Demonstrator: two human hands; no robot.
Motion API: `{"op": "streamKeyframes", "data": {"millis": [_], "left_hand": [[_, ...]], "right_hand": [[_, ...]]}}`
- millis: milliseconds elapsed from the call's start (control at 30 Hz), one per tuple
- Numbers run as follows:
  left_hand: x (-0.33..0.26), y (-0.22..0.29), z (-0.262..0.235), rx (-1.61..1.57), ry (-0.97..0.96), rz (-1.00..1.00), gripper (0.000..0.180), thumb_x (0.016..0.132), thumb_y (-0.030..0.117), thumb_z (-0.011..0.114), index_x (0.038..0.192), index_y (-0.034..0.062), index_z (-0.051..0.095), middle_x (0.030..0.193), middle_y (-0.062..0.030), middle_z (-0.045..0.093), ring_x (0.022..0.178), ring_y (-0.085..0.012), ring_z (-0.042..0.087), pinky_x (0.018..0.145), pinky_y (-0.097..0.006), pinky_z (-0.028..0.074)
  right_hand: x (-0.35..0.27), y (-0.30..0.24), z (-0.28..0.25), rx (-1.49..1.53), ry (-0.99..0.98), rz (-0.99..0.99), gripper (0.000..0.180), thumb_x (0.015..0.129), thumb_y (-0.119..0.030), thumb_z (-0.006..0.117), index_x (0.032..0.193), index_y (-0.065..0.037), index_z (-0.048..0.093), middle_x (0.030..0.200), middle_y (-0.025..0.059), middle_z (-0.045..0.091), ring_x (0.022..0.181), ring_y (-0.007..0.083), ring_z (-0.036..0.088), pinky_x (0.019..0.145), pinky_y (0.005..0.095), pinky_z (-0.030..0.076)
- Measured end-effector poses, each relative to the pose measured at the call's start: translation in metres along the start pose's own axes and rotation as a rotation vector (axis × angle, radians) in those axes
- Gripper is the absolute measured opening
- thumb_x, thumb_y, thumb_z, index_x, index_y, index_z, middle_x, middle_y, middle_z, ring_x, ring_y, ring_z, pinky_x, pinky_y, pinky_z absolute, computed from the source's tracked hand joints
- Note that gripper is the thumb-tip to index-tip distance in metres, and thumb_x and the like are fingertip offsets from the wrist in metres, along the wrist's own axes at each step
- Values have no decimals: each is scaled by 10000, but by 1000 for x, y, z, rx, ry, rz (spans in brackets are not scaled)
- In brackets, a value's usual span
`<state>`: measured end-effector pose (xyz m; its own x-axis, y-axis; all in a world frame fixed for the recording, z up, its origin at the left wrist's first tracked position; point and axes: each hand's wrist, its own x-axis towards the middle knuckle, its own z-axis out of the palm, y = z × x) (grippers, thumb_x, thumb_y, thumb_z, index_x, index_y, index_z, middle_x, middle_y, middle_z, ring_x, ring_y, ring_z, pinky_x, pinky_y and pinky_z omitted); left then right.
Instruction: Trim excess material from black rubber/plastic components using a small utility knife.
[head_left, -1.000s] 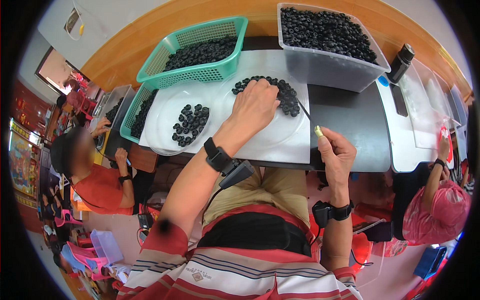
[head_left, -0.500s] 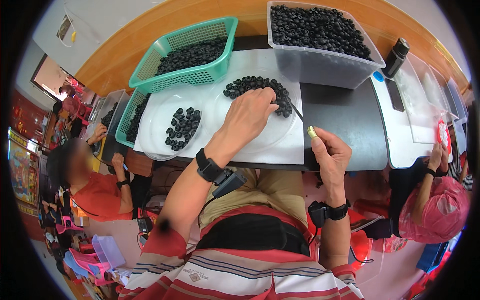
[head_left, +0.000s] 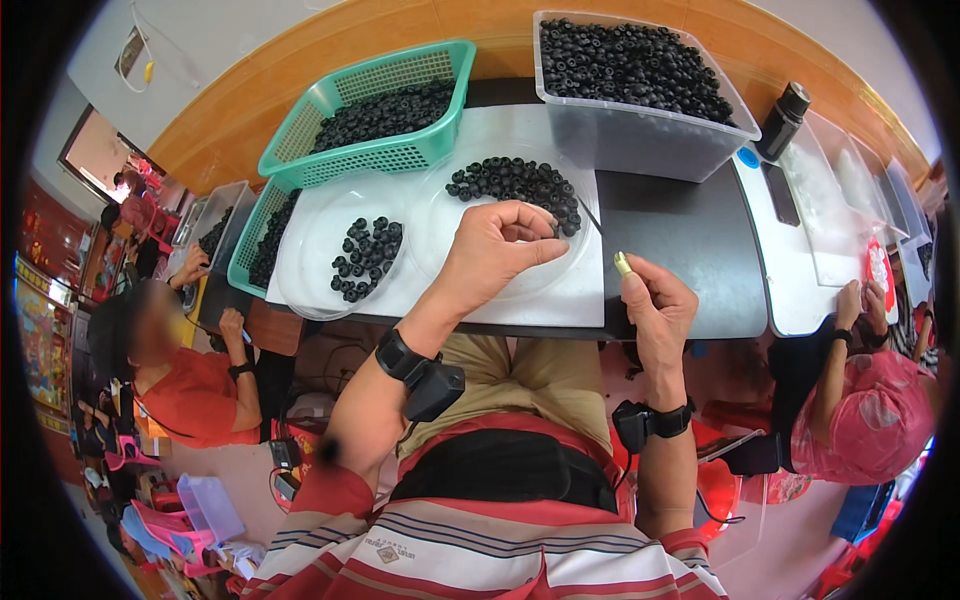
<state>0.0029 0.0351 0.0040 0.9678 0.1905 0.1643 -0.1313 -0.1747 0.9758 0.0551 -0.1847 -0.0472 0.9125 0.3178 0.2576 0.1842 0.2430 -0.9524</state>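
Observation:
My left hand (head_left: pixel 497 243) is over the near edge of a shallow clear dish (head_left: pixel 440 265), its fingers curled and the thumb facing the index finger. Black shows at its fingertips; whether it is a held piece or the pile behind, I cannot tell. Just beyond lies a pile of small black ring-shaped parts (head_left: pixel 510 178). My right hand (head_left: pixel 655 305), off the table's front edge, pinches a slim tool (head_left: pixel 622 264) by its yellowish end; a thin dark shaft points toward the pile. A second clear dish (head_left: pixel 300 270) on the left holds more black parts.
Behind the dishes stand a green basket (head_left: pixel 440 140) and a clear bin (head_left: pixel 650 140), both full of black parts. A black bottle (head_left: pixel 783 120) and a phone (head_left: pixel 780 194) lie to the right. People sit on both sides, a red sleeve (head_left: pixel 205 390) on the left.
My left hand has drawn back from the pile toward me, and its thumb and curled fingers show more plainly. My right hand keeps its pinch on the tool, almost unmoved.

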Motion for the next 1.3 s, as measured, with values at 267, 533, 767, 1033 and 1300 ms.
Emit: {"op": "streamKeyframes", "data": {"millis": [267,533,767,1033,1300], "left_hand": [[-3,4,0,-498,-9,-202,146,885,38,662,1017,-22,650,1016,-77,659,881,-153,664,894,-335,574],[-5,7,4,-578,-85,-242,141,897,27,641,1036,2,636,998,-65,656,940,-153,654,907,-332,571],[-5,1,5,-661,-95,-260,172,907,59,643,1074,27,614,997,-56,654,908,-149,648,871,-312,571],[-3,2,13,-875,4,-343,193,922,82,627,1104,29,589,1007,-60,647,925,-157,641,900,-298,559],[-2,-6,20,-1036,-10,-337,174,929,69,607,1094,25,570,1014,-72,634,972,-170,639,923,-304,555]], "right_hand": [[-1,2,-2,-4,4,0,275,886,-136,709,1091,43,671,852,8,660,718,41,545,629,178,419],[-2,0,0,16,6,-15,261,892,-121,698,1092,45,670,870,19,668,737,44,559,650,179,435],[-3,-3,1,5,7,-19,245,891,-104,694,1085,44,672,884,26,673,755,51,574,669,185,447],[-3,-3,-1,15,-9,-36,243,886,-114,701,1072,41,678,890,31,675,772,61,584,681,191,453],[-5,2,2,-67,-25,-101,255,862,-140,729,1047,30,687,891,51,690,786,83,595,693,218,467]]}}
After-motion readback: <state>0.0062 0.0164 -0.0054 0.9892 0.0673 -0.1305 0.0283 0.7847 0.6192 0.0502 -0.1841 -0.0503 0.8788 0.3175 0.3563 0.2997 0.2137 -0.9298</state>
